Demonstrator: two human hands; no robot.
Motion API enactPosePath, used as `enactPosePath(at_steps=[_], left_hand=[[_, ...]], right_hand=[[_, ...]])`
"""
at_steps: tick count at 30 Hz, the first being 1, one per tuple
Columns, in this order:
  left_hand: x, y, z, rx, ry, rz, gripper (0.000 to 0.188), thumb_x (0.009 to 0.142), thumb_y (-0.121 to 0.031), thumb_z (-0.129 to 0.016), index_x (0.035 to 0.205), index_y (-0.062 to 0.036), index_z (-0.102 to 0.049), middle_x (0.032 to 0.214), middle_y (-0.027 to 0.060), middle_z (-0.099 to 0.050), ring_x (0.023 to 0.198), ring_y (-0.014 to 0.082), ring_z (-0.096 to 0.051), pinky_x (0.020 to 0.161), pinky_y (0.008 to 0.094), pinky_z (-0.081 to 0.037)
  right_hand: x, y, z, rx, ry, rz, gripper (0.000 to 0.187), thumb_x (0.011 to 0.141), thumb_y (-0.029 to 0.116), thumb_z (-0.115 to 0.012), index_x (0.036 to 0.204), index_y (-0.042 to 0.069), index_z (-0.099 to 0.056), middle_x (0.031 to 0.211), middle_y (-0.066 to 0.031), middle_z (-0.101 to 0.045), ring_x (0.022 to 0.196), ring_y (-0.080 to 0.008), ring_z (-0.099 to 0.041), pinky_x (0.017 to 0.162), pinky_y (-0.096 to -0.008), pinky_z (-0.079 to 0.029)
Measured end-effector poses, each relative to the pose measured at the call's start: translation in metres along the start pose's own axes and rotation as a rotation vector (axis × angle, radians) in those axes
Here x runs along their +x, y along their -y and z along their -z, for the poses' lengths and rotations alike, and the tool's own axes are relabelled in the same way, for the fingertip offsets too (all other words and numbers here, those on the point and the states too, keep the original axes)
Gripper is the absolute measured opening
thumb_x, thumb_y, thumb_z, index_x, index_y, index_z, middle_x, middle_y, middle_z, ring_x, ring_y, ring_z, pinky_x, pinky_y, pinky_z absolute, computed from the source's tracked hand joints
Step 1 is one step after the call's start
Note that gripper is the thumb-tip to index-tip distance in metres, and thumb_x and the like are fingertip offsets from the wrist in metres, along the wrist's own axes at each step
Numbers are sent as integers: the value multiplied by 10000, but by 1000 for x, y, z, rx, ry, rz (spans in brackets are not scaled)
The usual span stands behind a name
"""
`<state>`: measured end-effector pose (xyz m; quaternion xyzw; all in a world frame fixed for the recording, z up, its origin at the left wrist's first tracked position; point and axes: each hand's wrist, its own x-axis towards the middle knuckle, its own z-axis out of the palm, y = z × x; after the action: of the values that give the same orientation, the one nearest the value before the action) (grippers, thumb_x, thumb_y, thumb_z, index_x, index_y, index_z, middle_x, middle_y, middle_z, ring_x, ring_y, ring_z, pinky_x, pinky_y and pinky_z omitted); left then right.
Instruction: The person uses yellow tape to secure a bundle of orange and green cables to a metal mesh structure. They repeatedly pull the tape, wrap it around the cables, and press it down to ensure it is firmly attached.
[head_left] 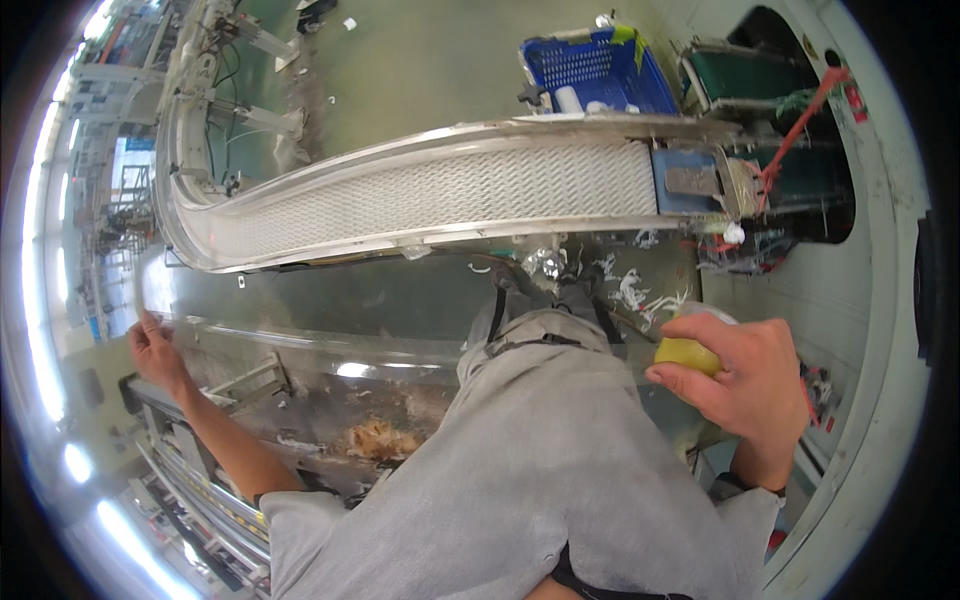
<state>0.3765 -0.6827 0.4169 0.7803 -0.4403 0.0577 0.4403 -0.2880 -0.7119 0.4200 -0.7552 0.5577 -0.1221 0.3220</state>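
My right hand (750,375) is wrapped round a yellowish roll of clear tape (688,353), held out to the right of my body. A wide see-through strip of tape (400,358) stretches from it across the front of my grey shirt to the far left. There, my left hand (158,350) pinches the strip's end between thumb and fingers, with the arm spread out. The strip hangs in the air, and light glints off it in places.
Ahead runs a white-belted conveyor (450,190) with metal side rails, curving away at the left. Behind it stands a blue plastic basket (600,70) with items in it. White scraps (630,285) litter the floor near my feet. A pale machine panel (850,300) rises on the right.
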Motion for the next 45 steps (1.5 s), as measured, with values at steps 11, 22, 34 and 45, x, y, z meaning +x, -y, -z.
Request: enactPosePath(at_steps=[11, 22, 34, 45], left_hand=[[13, 5, 92, 57, -434, -21, 247, 938, -294, -605, 861, -60, -628, 745, 9, -630, 623, 56, -515, 576, 199, -412], [4, 123, 264, 15, -695, 204, 295, 920, -320, -595, 896, -31, -648, 829, 114, -676, 660, 138, -592, 589, 268, -462], [4, 75, 201, -30, -788, 201, 284, 910, -305, -612, 952, -27, -653, 840, 105, -662, 672, 133, -585, 586, 263, -460], [17, 21, 227, 154, -867, 223, 288, 901, -291, -627, 1004, -24, -657, 850, 97, -649, 684, 129, -579, 584, 258, -458]], right_hand=[[16, 48, 61, 4, -20, 982, 154, 660, 184, -750, 797, 141, -695, 557, 72, -508, 455, -89, -461, 421, -255, -311], [17, 77, 65, 16, -281, 1163, 42, 670, 87, -626, 710, 94, -635, 595, 17, -529, 505, -95, -473, 474, -230, -317], [32, 84, 45, 85, -643, 1131, 242, 507, 208, -611, 730, 206, -703, 515, 4, -534, 427, -96, -470, 429, -204, -268], [9, -21, -71, 574, -673, 78, 108, 959, 85, -477, 897, 18, -534, 897, -54, -516, 849, -106, -460, 769, -248, -371]])
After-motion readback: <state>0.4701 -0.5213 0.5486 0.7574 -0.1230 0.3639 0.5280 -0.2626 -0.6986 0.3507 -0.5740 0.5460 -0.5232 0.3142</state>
